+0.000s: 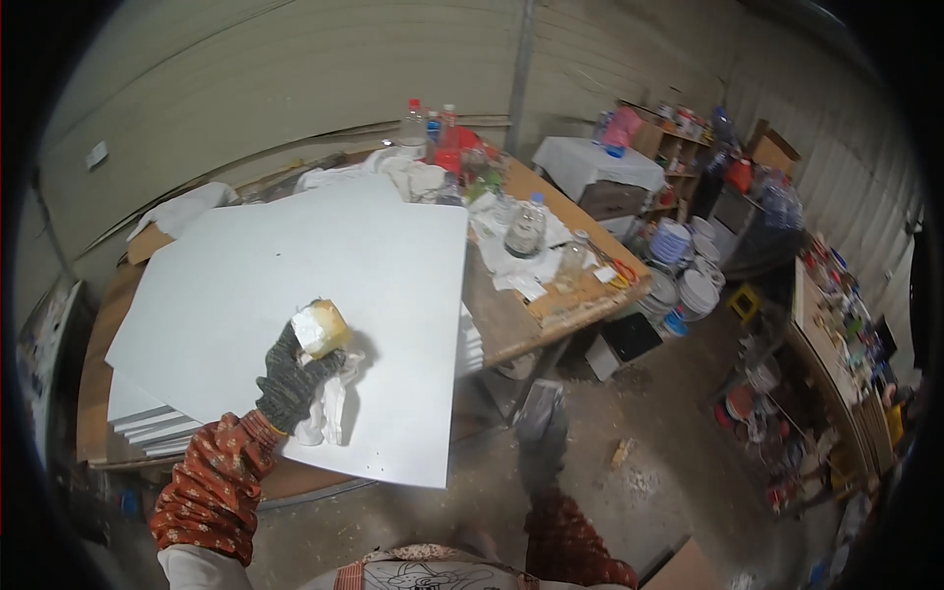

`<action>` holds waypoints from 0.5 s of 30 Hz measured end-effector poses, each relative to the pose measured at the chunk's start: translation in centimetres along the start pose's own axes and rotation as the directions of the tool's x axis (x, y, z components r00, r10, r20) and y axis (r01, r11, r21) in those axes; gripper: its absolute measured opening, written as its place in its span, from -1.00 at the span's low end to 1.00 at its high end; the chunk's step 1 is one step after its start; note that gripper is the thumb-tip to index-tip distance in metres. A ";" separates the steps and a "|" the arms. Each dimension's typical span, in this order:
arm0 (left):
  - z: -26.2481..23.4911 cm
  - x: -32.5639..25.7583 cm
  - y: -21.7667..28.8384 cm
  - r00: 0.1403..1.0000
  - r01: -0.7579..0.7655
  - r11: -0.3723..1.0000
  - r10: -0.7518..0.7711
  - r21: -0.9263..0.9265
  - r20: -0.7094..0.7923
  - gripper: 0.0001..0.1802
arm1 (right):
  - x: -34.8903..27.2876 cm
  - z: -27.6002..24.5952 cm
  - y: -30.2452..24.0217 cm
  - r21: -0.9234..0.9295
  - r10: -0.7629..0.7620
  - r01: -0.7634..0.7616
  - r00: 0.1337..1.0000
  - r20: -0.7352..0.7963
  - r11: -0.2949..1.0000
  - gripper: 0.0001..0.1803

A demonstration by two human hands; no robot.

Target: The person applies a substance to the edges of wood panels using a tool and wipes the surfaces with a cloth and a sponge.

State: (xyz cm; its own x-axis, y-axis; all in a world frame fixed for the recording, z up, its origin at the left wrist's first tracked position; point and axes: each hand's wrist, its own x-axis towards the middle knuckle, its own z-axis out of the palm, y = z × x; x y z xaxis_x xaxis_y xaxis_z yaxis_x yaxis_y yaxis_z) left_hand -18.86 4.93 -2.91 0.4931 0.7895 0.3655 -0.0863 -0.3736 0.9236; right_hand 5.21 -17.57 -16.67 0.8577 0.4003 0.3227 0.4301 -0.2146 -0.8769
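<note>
My left hand [285, 383], in a dark grey knitted glove, is closed around a yellowish block [324, 327] with a white face. A crumpled white cloth [329, 408] hangs from the same hand over a large white sheet [413, 275]. Several such sheets lie stacked and fanned out on a wooden table [506, 339]. Off the table's front edge, my right hand [541, 457] is gloved too and smeared by motion. At its fingers is a grey, flat-sided block [541, 401], held over the floor.
Bottles, a glass jar [526, 231], rags and orange-handled scissors [621, 270] crowd the table's right and back. Beyond stand white buckets [698, 293], a yellow stool [744, 302] and a cloth-covered stand [600, 167]. A cluttered workbench [836, 364] runs along the right.
</note>
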 end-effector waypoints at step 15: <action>-0.3 0.3 -0.7 1.000 0.000 1.000 0.000 0.020 -0.011 -0.21 | 18.3 9.2 -0.2 -0.407 -0.588 0.707 0.707 0.393 0.579 -0.57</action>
State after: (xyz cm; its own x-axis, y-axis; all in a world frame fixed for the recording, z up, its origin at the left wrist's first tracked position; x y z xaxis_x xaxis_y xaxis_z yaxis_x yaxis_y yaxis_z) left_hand -18.94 5.62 -3.44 0.4839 0.7946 0.3666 -0.0685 -0.3832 0.9211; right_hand 18.27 -2.02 -13.87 0.2433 0.7590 0.6039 0.9697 -0.2035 -0.1349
